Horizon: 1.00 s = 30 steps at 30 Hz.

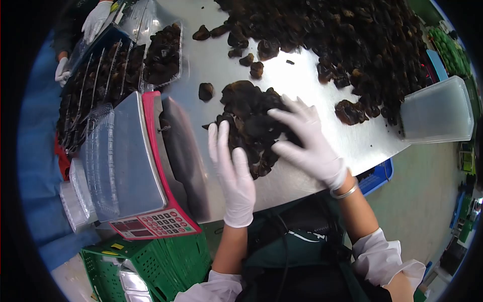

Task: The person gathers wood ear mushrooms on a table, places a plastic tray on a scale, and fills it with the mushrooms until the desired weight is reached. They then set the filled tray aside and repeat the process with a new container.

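A small pile of dark brown-black pieces point(246, 113), which look like wood ear mushrooms, lies on the metal table in front of me. My left hand point(233, 176), in a white glove, rests its outstretched fingers along the pile's near left edge. On the other side my right hand point(312, 141), gloved too, reaches over the pile's right part with fingers spread. Neither hand grips anything that I can see, though the right fingertips overlap the dark pieces. One loose piece point(206, 91) sits just left of the pile.
A large heap of mushrooms point(342, 30) covers the table's far side. At left stands a red-edged scale point(133, 161); filled clear trays point(163, 55) lie behind it, near another person's gloved hand point(95, 21). Stacked plastic containers point(437, 110) stand right; a green crate point(151, 267) sits below.
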Each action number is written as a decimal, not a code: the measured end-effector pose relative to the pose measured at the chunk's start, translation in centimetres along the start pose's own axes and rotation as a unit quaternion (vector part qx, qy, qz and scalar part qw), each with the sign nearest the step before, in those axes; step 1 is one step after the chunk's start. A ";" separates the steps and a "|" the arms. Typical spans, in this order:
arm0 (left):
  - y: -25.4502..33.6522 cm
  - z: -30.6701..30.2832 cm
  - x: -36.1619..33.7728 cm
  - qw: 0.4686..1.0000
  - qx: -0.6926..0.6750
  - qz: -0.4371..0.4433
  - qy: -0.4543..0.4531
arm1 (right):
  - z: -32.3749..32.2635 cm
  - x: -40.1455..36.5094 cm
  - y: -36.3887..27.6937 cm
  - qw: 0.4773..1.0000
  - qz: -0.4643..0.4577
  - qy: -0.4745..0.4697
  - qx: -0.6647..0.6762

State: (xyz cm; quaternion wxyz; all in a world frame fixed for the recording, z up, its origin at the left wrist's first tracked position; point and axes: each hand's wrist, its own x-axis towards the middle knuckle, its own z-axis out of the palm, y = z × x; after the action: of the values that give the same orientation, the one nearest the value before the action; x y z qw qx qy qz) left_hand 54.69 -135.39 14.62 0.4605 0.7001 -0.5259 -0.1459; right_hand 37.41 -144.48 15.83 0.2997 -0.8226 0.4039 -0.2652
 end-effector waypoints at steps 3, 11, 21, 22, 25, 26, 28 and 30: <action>-0.8 -1.7 1.5 0.997 -0.059 -0.031 0.048 | -3.1 2.2 1.6 0.981 0.083 0.109 0.136; -3.3 -0.1 11.4 0.987 0.145 -0.074 0.011 | 0.3 8.7 2.0 0.996 -0.074 0.023 0.044; -1.2 -0.3 11.4 0.992 -0.030 -0.086 -0.086 | -3.2 5.2 0.6 0.960 -0.113 -0.175 0.189; -1.2 -0.7 10.7 0.991 -0.080 -0.074 -0.074 | -4.0 4.7 0.4 0.960 -0.102 -0.172 0.193; 0.7 -2.5 7.6 0.985 -0.135 -0.091 -0.061 | -5.3 3.0 1.2 0.959 -0.041 -0.164 0.227; 0.6 -2.8 6.6 0.988 -0.120 -0.068 -0.074 | -5.3 2.3 1.7 0.955 -0.030 -0.141 0.259; 0.2 -3.3 4.4 0.996 -0.017 -0.017 -0.090 | -5.8 1.5 2.1 0.957 0.011 -0.131 0.259; 0.4 -4.1 2.9 0.992 0.035 0.007 -0.118 | -6.1 0.8 2.9 0.944 0.076 -0.095 0.307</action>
State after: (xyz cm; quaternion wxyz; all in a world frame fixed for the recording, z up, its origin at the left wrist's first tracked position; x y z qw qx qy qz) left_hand 58.41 -135.90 17.90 0.3711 0.6901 -0.5862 -0.2061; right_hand 32.22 -148.23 18.07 0.5938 -0.6792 0.3339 -0.2732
